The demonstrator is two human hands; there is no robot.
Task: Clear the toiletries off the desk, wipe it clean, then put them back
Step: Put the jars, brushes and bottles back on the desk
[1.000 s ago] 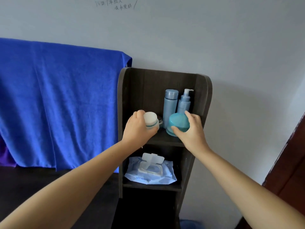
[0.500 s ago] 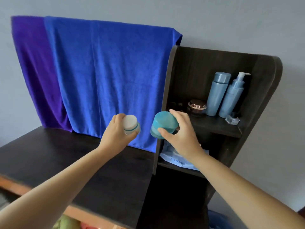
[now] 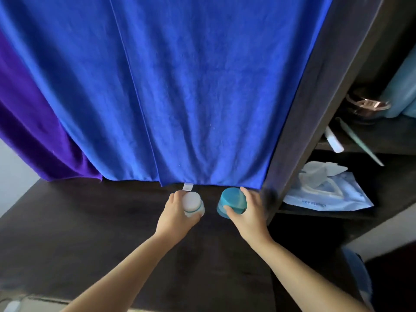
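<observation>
Overhead, a blue towel (image 3: 191, 86) hangs over the far desk (image 3: 90, 233), shelf unit (image 3: 315, 109) right (wipes pack (image 3: 326, 194) inside). Left hand (image 3: 174, 216) grips the white jar (image 3: 193, 203); right hand (image 3: 247, 215) grips the teal jar (image 3: 231, 202), both low over the desk's far edge.

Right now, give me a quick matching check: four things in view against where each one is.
Things:
1. white jar
2. teal jar
3. wet wipes pack
4. blue towel

Places:
A. lower shelf
B. hanging behind the desk
C. in the left hand
D. in the right hand

Pairs: 1-C, 2-D, 3-A, 4-B
</observation>
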